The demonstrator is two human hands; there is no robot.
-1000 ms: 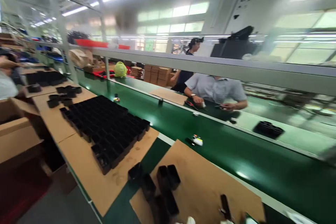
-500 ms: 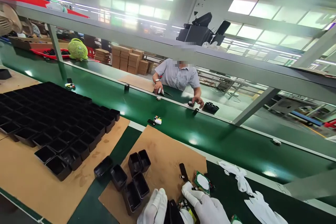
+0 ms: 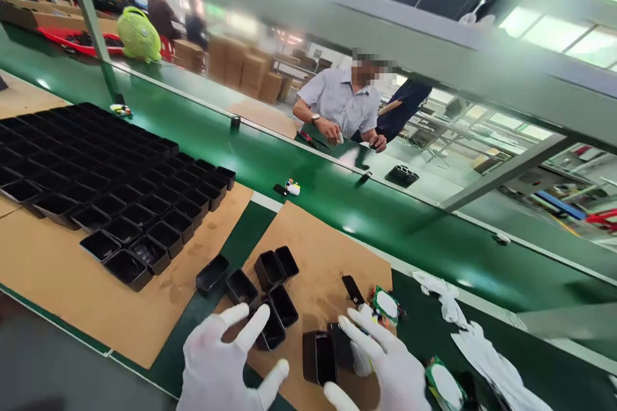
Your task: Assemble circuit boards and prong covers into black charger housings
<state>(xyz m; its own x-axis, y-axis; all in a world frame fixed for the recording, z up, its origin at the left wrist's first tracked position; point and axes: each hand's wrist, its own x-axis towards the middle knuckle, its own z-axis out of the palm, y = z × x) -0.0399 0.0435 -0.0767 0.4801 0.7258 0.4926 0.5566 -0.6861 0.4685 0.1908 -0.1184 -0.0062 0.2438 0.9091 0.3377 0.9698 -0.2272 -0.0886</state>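
Note:
My left hand, in a white glove, is open with its fingers spread. It hovers at the near edge of the cardboard, in front of a small cluster of black plastic boxes. My right hand, also gloved, has its thumb and fingers apart around the right side of another black box. Beside that box, partly hidden by the right fingers, are a dark flat panel and a whitish part. Beyond the right fingertips lies a black strip, next to a green circuit board with a white oval.
Many black boxes stand in rows on cardboard at left. Another circuit board and white gloves lie at right. A green belt runs across, carrying small parts. Opposite sits a co-worker; a metal beam crosses above.
My left hand has moved left, away from the black box, and its fingers have spread. My right hand has opened wider. The view has tilted downward, and the co-worker's hands have shifted.

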